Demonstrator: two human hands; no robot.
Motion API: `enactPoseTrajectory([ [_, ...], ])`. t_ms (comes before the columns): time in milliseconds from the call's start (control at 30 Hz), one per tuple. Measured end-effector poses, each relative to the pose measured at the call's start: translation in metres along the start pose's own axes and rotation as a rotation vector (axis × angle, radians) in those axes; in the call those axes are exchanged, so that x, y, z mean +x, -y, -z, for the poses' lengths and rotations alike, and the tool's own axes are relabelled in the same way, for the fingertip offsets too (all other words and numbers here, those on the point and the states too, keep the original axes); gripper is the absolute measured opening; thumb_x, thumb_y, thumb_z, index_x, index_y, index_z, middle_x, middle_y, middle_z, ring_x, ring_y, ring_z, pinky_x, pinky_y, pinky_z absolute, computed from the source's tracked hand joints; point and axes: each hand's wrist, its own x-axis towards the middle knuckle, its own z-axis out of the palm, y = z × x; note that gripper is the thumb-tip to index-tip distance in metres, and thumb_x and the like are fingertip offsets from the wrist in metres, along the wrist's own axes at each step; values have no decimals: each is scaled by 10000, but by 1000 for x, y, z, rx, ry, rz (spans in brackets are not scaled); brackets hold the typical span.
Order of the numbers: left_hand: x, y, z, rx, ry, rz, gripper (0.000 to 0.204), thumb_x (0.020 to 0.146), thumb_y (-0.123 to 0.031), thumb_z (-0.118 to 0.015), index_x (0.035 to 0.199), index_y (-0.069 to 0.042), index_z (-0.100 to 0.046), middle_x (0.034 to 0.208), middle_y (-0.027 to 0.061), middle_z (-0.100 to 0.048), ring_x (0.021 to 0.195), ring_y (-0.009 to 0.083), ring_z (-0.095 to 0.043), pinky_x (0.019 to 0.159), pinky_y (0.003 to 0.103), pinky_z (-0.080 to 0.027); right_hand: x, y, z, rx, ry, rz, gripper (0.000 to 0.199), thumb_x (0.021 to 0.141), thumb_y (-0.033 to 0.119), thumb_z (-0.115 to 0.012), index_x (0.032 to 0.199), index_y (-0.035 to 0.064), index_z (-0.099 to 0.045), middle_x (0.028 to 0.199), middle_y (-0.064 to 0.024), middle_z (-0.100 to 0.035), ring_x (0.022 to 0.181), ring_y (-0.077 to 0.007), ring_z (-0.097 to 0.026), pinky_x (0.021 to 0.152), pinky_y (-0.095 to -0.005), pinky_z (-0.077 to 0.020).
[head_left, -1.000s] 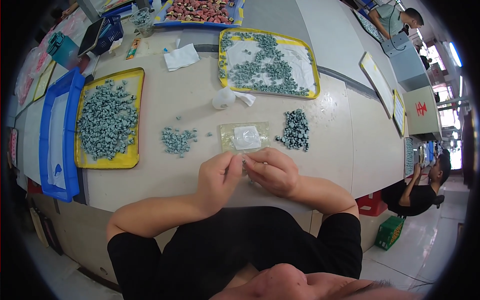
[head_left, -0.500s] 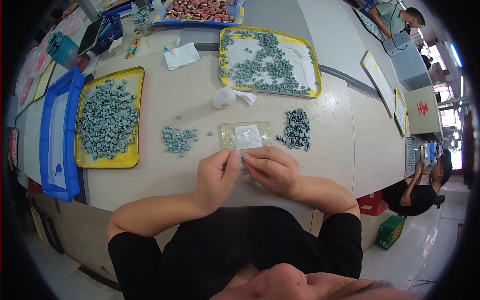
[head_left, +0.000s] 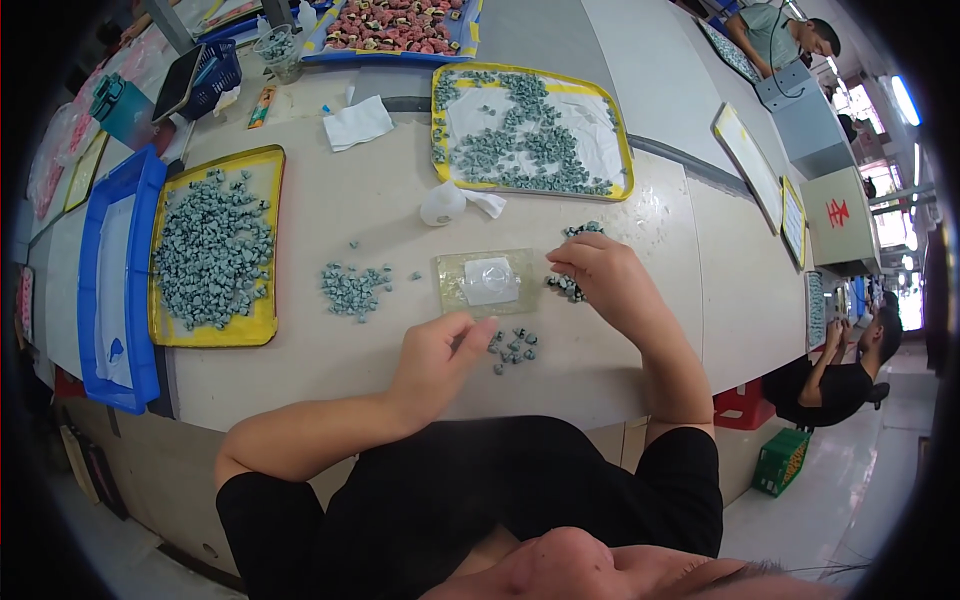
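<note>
My left hand is closed near the front of the table, thumb against curled fingers; anything between the tips is too small to make out. Beside it lies a small group of grey-green pieces with dark parts. To the right, my right hand pinches over a pile of dark-and-green pieces and partly covers it; its fingertips hide what they hold. Between the hands, slightly farther off, sits a clear yellowish pad with a white square on it. A loose cluster of grey-green pieces lies left of the pad.
At left stand a yellow-rimmed tray heaped with green pieces and a long blue tray. Another yellow-edged tray lies beyond the pad, near a white round bottle and a tissue. Other people sit at right.
My right hand has left my left hand and moved right to the dark-and-green pile. My left hand stays near its place. The small group beside it is now uncovered.
</note>
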Motion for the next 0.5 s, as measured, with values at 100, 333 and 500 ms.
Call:
enactPoseTrajectory([
  [100, 0, -5, 1, -135, -4, 101, 309, 969, -238, -427, 729, -49, -473, 603, -20, -438, 539, 39, -380, 472, 208, -324, -3, 0, 3, -12, 121, -32, 158, 762, 70, -645, 914, 28, -641, 849, -123, -612, 781, -307, -593, 698, -349, -486],
  [333, 11, -5, 3, -834, 83, 332, 95, 922, -69, -371, 963, -42, -452, 807, 46, -468, 581, 69, -318, 498, 204, -276, -7, -6, -4, -14, 227, -41, 169, 763, 61, -636, 922, 9, -607, 882, -124, -580, 789, -278, -601, 706, -343, -492],
  [500, 14, -4, -4, -836, 84, 303, 115, 943, -90, -381, 1044, -56, -425, 844, 50, -483, 599, 71, -325, 504, 206, -286, -5, -6, -5, 84, 129, -65, 147, 773, 72, -644, 899, 8, -606, 839, -115, -580, 756, -265, -602, 679, -332, -494],
])
